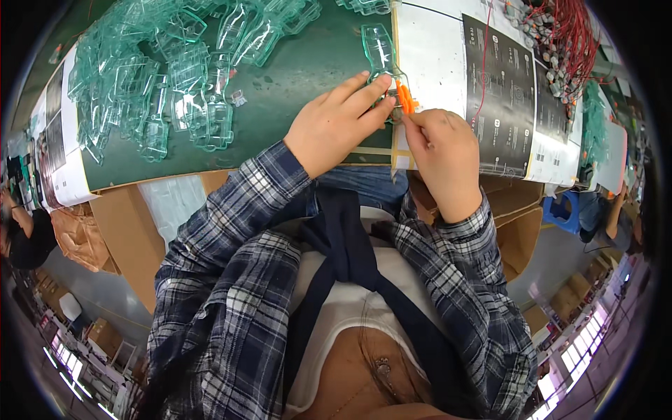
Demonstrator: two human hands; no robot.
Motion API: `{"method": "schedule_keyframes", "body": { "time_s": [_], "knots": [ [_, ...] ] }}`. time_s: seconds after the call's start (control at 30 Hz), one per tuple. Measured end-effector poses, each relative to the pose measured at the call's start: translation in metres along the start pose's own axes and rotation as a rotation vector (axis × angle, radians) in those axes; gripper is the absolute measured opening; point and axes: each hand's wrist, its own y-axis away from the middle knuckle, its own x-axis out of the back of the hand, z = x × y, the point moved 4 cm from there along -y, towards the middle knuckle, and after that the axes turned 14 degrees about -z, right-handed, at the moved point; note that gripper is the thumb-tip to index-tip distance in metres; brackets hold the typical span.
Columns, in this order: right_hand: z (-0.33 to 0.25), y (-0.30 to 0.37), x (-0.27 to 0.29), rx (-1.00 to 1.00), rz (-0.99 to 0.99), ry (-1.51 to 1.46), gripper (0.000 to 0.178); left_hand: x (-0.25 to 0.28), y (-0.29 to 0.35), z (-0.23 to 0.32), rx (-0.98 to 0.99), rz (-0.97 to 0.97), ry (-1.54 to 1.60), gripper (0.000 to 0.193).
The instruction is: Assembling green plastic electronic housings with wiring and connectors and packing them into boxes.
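Clear-green plastic casing (pixel 379 47) lies on the dark green worktop (pixel 301 80) right under your fingers. Your right hand (pixel 444 143), at the casing's near end, pinches an orange plastic piece (pixel 406 96); your left hand (pixel 339 120), on the casing's left side, grips it with thumb and fingers. Work on this casing looks underway rather than finished; your fingers hide whether the orange piece is seated. Right of the casing lies a black printed sheet (pixel 497 94). Left of it sprawls a heap of similar casings (pixel 185 91), apparently left to handle. Farther right sits a red wire bundle (pixel 570 31).
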Motion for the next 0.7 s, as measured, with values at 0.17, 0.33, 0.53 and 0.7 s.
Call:
{"method": "schedule_keyframes", "body": {
  "time_s": [0.17,0.33,0.53,0.7],
  "knots": [
    [-0.007,-0.003,-0.012,0.211,-0.042,-0.062,0.01,0.001,-0.002,-0.001,-0.021,-0.008,-0.046,0.04],
    [0.004,0.021,-0.021,0.224,0.072,-0.112,0.014,0.001,0.001,-0.001,-0.01,-0.004,0.001,0.039],
    [0.014,0.011,-0.013,-0.152,0.037,-0.342,0.011,0.006,-0.005,0.0,-0.01,0.012,0.057,0.038],
    [0.004,0.029,-0.023,0.09,0.14,0.179,0.022,0.01,-0.013,0.003,-0.008,0.033,0.121,0.035]
  ]
}}
